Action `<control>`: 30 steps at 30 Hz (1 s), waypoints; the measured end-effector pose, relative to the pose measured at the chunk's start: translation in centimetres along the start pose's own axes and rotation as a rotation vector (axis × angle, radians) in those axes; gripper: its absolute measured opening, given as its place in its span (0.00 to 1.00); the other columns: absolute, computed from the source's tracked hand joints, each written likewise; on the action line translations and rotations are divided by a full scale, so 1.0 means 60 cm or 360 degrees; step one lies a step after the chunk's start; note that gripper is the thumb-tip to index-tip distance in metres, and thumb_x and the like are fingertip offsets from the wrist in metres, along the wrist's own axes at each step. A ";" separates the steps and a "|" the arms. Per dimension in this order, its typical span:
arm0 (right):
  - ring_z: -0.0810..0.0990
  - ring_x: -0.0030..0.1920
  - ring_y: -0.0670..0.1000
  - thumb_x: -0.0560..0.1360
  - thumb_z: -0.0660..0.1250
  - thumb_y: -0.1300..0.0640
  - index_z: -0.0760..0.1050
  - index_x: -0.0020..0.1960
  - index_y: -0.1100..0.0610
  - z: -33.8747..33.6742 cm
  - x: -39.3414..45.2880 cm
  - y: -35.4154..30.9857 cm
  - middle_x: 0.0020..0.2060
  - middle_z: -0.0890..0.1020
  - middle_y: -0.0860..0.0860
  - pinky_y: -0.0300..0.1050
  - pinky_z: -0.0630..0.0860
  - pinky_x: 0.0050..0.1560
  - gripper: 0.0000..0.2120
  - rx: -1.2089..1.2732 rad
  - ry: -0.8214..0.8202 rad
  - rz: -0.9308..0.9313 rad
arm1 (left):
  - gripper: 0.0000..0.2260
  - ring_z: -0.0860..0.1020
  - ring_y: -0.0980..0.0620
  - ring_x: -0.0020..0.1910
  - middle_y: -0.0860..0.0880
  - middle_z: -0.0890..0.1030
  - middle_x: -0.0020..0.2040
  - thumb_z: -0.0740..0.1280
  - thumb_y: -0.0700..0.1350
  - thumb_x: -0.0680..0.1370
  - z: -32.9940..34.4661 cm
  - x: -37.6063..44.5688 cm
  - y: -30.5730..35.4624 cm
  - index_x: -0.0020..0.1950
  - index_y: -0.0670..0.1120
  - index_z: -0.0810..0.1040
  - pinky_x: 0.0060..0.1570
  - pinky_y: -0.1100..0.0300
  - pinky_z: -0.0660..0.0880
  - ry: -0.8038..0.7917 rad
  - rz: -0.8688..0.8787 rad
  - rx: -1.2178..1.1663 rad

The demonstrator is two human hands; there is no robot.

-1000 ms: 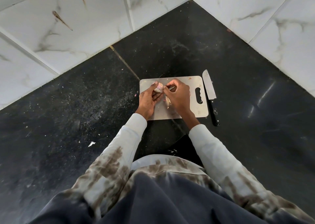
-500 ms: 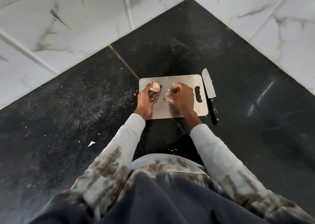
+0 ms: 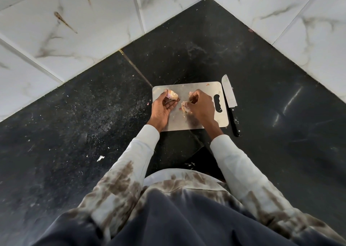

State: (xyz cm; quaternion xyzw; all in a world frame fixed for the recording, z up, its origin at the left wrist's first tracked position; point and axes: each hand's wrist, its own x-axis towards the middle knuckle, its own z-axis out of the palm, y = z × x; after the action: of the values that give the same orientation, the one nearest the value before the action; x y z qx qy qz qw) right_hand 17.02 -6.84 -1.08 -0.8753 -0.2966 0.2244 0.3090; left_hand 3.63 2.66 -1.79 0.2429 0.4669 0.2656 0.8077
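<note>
A metal cutting board [image 3: 202, 88] lies on the black counter in the corner. My left hand [image 3: 162, 109] holds a small pale bulb with papery skin, an onion or garlic [image 3: 172, 95], over the board's left side. My right hand [image 3: 201, 105] hovers over the board's middle with its fingers curled, pinching what looks like a bit of skin. A small heap of peeled skins [image 3: 185, 107] lies on the board just under that hand's fingers. The two hands are apart.
A knife [image 3: 229, 96] with a black handle lies on the counter along the board's right edge, blade pointing away. White marble-patterned wall tiles [image 3: 74, 30] close the corner at left and right. Crumbs and skin scraps [image 3: 100, 158] dot the dark counter at left.
My hands were together on the bulb; they have pulled apart. The right hand has drawn skin off and moved it down to the heap on the board, while the left hand keeps the bulb.
</note>
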 end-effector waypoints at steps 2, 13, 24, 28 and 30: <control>0.83 0.50 0.48 0.77 0.76 0.54 0.79 0.54 0.49 0.000 0.001 -0.001 0.51 0.84 0.46 0.43 0.80 0.53 0.08 0.0018 -0.0018 -0.0048 | 0.20 0.86 0.39 0.61 0.39 0.86 0.61 0.69 0.48 0.85 0.000 -0.001 0.000 0.73 0.40 0.75 0.68 0.45 0.80 -0.0012 -0.0003 -0.0018; 0.81 0.55 0.45 0.79 0.74 0.48 0.76 0.66 0.52 -0.003 -0.007 -0.036 0.60 0.82 0.46 0.31 0.76 0.52 0.18 0.0411 -0.0190 -0.0235 | 0.13 0.88 0.43 0.58 0.41 0.88 0.58 0.68 0.48 0.86 0.005 -0.001 0.002 0.67 0.41 0.80 0.66 0.45 0.81 0.0022 0.0025 0.0028; 0.84 0.52 0.42 0.76 0.77 0.47 0.80 0.60 0.51 -0.012 -0.016 -0.044 0.53 0.86 0.43 0.37 0.81 0.56 0.15 0.0544 0.0013 -0.0423 | 0.16 0.86 0.48 0.58 0.44 0.87 0.59 0.67 0.52 0.86 0.019 -0.009 0.007 0.68 0.42 0.81 0.72 0.45 0.77 -0.0140 -0.0015 0.0113; 0.84 0.53 0.42 0.77 0.76 0.48 0.81 0.60 0.51 -0.013 -0.014 -0.047 0.53 0.86 0.43 0.38 0.81 0.55 0.14 0.0529 0.0018 -0.0490 | 0.15 0.86 0.47 0.59 0.44 0.88 0.58 0.67 0.55 0.85 0.021 -0.012 0.010 0.62 0.45 0.83 0.73 0.45 0.76 -0.0169 0.0023 0.0095; 0.84 0.52 0.42 0.77 0.76 0.48 0.80 0.59 0.51 -0.014 -0.012 -0.048 0.53 0.86 0.44 0.40 0.82 0.55 0.13 0.0490 0.0018 -0.0532 | 0.16 0.86 0.46 0.60 0.44 0.88 0.57 0.67 0.56 0.85 0.022 -0.015 0.012 0.61 0.45 0.83 0.72 0.46 0.77 -0.0151 0.0035 0.0093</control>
State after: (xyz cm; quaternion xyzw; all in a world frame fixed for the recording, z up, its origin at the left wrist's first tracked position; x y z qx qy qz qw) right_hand 15.89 -5.82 1.63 -0.7578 -0.3981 0.2077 0.4734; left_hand 4.28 2.42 -0.17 0.2839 0.4330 0.2488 0.8186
